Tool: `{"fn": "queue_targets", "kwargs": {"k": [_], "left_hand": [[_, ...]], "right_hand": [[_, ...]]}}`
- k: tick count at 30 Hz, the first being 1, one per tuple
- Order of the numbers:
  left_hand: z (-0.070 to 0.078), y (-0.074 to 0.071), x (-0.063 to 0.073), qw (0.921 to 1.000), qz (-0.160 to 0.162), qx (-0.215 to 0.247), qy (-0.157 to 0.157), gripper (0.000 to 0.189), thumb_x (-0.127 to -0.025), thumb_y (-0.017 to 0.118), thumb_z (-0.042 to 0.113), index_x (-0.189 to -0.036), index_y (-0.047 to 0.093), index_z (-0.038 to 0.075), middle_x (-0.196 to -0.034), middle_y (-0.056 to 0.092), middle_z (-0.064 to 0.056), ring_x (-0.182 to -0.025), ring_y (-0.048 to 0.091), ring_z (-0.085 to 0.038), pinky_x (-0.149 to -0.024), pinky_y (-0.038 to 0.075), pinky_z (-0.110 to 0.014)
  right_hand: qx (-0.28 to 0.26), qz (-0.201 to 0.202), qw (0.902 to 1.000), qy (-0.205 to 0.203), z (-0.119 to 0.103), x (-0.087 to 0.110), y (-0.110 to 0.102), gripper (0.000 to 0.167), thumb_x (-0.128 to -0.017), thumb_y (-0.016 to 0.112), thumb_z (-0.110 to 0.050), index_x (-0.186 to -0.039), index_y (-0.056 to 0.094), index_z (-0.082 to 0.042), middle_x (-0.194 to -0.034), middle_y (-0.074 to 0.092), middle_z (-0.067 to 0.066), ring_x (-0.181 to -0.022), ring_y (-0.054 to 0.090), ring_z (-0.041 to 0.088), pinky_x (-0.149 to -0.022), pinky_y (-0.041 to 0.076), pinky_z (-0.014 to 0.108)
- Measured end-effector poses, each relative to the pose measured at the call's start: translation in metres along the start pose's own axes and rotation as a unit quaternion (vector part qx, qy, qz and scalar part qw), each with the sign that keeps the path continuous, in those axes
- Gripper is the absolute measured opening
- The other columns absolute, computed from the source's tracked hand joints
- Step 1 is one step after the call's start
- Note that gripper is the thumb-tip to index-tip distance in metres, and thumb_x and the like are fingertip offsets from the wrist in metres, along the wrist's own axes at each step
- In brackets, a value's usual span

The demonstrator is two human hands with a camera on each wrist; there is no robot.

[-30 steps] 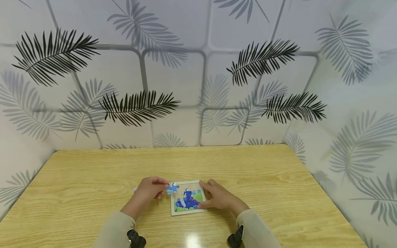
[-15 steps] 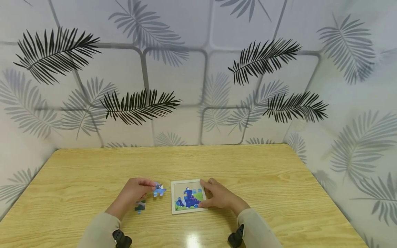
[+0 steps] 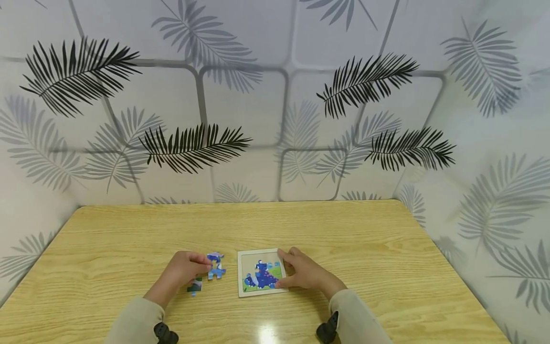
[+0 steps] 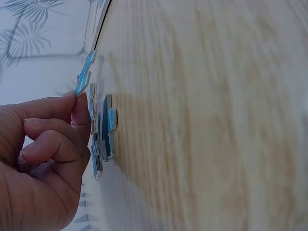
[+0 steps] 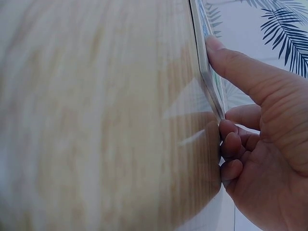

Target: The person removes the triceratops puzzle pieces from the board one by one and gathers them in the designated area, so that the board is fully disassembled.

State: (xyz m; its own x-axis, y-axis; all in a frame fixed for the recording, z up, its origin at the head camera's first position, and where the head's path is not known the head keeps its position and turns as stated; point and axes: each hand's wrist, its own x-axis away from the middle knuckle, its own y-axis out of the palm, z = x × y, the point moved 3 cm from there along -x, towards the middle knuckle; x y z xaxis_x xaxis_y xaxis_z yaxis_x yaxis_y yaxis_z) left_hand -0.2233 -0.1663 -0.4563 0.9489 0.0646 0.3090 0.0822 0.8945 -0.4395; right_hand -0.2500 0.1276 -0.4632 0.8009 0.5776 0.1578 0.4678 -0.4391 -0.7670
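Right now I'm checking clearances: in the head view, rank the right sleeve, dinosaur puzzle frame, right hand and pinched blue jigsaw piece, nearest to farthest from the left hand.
1. Blue jigsaw piece, pinched in the left hand.
2. Dinosaur puzzle frame, right of that piece.
3. Right hand, at the frame's right side.
4. Right sleeve, lower right, farthest.

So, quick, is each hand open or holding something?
Left hand: pinching a blue puzzle piece.
Right hand: holding the puzzle frame by its right side.
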Motion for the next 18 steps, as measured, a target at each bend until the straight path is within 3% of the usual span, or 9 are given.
{"fn": "queue_targets", "kwargs": {"k": [4,11,18], "left_hand": [[-0.0007,0.0009,-0.0004,0.9999,0.001,-0.006,0.015,0.005,-0.085,0.068,0.005,-0.087,0.070,0.001,-0.079,0.063,-0.004,-0.064,0.050,-0.015,-0.052,0.042,-0.027],[-0.0043,0.0020,-0.0043,0.9998,-0.007,-0.015,0.008,0.004,-0.085,0.068,0.006,-0.085,0.069,0.003,-0.077,0.062,-0.005,-0.053,0.043,-0.013,-0.048,0.037,-0.025],[-0.0003,0.0014,0.0024,0.9986,0.005,-0.047,0.024,0.005,-0.086,0.067,0.006,-0.088,0.069,0.002,-0.079,0.062,-0.005,-0.056,0.045,-0.015,-0.049,0.039,-0.027]], "right_hand": [[-0.002,-0.001,1.0000,-0.002,-0.0004,-0.0002,-0.0001,0.088,-0.081,0.075,-0.035,-0.147,0.028,-0.001,-0.093,0.037,0.002,-0.086,0.038,0.016,-0.075,0.033,0.032],[0.004,0.000,1.0000,-0.003,-0.0001,-0.0005,0.0004,0.089,-0.080,0.075,-0.036,-0.147,0.028,-0.001,-0.094,0.038,0.002,-0.087,0.038,0.016,-0.077,0.034,0.032],[0.003,-0.001,1.0000,0.001,0.0005,-0.0004,0.0007,0.088,-0.080,0.075,-0.035,-0.147,0.028,-0.001,-0.094,0.038,0.002,-0.087,0.038,0.016,-0.077,0.035,0.033]]}}
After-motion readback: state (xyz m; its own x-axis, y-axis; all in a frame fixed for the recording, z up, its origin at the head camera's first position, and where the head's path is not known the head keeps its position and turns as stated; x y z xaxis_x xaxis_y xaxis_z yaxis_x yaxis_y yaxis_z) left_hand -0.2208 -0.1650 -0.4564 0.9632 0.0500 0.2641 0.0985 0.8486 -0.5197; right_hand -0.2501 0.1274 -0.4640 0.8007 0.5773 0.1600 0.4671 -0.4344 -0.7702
